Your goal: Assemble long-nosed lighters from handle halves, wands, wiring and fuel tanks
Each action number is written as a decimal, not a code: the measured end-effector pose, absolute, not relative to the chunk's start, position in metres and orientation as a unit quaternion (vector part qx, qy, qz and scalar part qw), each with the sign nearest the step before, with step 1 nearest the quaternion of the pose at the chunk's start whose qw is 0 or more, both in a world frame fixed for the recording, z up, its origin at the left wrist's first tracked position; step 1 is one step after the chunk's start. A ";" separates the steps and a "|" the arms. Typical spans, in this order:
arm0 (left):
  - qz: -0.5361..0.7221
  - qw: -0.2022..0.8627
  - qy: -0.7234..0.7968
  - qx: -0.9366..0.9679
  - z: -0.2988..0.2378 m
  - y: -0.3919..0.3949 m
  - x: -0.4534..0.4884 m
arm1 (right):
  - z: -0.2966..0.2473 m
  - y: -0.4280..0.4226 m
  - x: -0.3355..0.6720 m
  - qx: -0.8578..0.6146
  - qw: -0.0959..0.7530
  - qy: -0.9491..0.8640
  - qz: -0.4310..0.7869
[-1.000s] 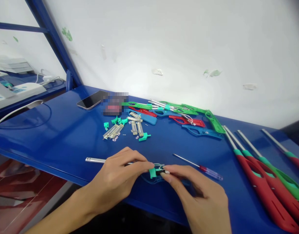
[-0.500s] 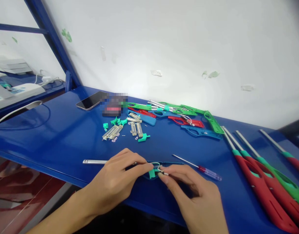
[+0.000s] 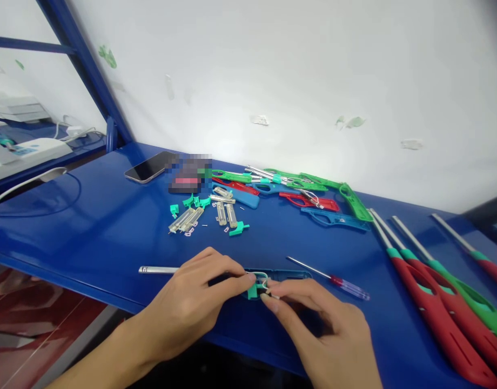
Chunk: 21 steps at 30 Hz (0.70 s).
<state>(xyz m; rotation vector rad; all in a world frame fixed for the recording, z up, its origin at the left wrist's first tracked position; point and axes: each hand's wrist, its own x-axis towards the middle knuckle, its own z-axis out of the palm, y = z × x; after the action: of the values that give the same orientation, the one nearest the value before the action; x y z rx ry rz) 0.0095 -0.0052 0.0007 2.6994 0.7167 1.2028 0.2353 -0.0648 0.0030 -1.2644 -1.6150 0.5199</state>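
A blue lighter casing half (image 3: 293,274) lies at the front of the table, partly hidden under my hands. Its metal tube (image 3: 157,269) sticks out to the left. My left hand (image 3: 203,297) is closed on the casing, thumb and forefinger beside a teal trigger (image 3: 252,292). A white wire (image 3: 266,276) loops above the trigger. With thumb and forefinger, my right hand (image 3: 327,319) pinches a small part at the wire's end; its shape is mostly covered. Just beyond the right hand rests a screwdriver (image 3: 348,287) with a clear handle.
Several clear fuel tanks (image 3: 231,215) and teal triggers (image 3: 239,229) lie behind my hands. Farther back are coloured casing halves (image 3: 335,219) and a phone (image 3: 151,167). Long-necked lighters (image 3: 430,302) line the right side. The table's front edge (image 3: 90,296) runs close to my left arm.
The right fingers have shifted slightly down and left, and more of the blue casing shows behind them. Both hands keep their grip.
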 end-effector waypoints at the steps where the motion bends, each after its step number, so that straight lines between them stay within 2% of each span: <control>1: 0.395 0.053 0.236 0.886 0.000 -0.005 0.009 | 0.003 -0.065 0.235 -0.521 0.491 -0.665 0.213; 12: 0.394 0.046 0.248 0.884 0.000 -0.006 0.009 | 0.002 -0.066 0.235 -0.523 0.494 -0.668 0.187; 21: 0.369 0.047 0.241 0.896 0.002 -0.006 0.007 | 0.002 -0.065 0.234 -0.520 0.499 -0.659 0.213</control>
<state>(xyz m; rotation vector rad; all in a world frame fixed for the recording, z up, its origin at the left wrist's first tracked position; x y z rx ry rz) 0.0074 -0.0061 0.0021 2.7342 0.7338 1.1265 0.2341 -0.0648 0.0020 -1.2582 -1.5953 0.5152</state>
